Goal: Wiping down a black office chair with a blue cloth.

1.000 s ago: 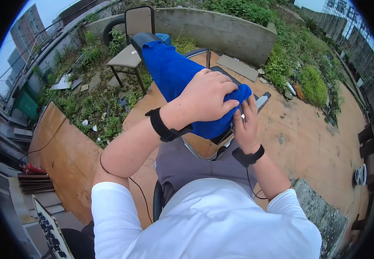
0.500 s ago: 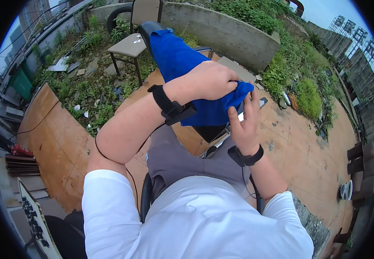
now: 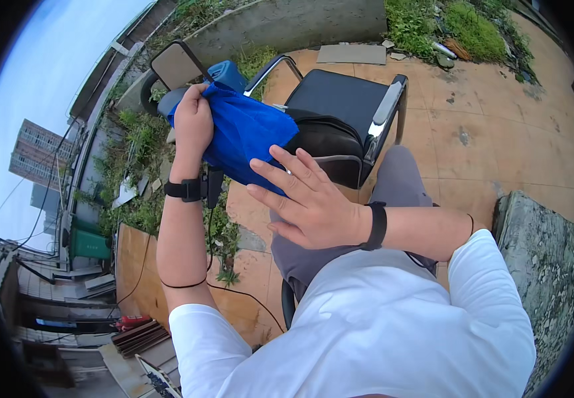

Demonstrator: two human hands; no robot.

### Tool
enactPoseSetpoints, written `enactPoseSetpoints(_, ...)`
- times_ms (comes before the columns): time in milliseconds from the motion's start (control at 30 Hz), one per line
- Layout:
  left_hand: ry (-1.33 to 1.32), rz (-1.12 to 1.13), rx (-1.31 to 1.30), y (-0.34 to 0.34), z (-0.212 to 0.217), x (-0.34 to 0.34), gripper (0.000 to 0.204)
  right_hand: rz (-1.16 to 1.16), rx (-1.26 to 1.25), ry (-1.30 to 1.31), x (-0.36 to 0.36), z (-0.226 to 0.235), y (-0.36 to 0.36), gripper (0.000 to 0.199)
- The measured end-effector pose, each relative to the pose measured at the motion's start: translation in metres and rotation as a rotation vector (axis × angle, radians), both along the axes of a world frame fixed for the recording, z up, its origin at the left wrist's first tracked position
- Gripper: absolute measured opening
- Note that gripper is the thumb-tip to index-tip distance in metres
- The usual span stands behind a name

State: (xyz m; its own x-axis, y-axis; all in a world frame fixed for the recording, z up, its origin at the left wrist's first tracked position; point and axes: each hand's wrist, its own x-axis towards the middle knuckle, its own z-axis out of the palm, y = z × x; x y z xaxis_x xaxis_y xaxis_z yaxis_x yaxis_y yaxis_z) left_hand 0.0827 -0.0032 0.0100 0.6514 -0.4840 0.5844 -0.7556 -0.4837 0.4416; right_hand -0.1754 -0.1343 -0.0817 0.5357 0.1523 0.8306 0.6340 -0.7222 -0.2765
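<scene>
- Since the earlier frame the blue cloth [image 3: 247,132] has swung up and to the left, and the right hand [image 3: 307,202] has come off it; half a second ago both hands were bunched on the cloth over the lap.
- Head view, left side: the left hand [image 3: 194,123] is raised, its fingers [image 3: 197,99] curled tight round the upper left edge of the cloth (a firm pinch of fabric). A black wrist strap [image 3: 186,190] sits just below the hand.
- Head view, right side: the right hand hangs flat with its fingers [image 3: 280,172] spread wide, holding nothing; the fingertips lie against, or just in front of, the cloth's lower right corner (contact I cannot tell). A black band [image 3: 377,225] circles that wrist.
- Beyond the right fingers stands a black chair [image 3: 340,106] with metal arms, and the cloth drapes in front of its left side.
- Past the left fingers are a second chair's back [image 3: 175,65], weeds and a low concrete wall [image 3: 287,26].
- Under both hands lie grey trousers [image 3: 399,192] and a tiled terrace floor [image 3: 499,126].
</scene>
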Motion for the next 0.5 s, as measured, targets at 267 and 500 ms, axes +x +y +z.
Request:
enactPoseSetpoints(267, -0.088, 0.193, 0.003, 0.048, -0.013, 0.071, 0.027, 0.148, 0.048, -0.049, 0.004, -0.021, -0.008, 0.052)
enactPoseSetpoints(500, 0.125, -0.194, 0.016, 0.014, -0.012, -0.019, 0.023, 0.004, 0.171, -0.183, 0.033, -0.015, -0.034, 0.061)
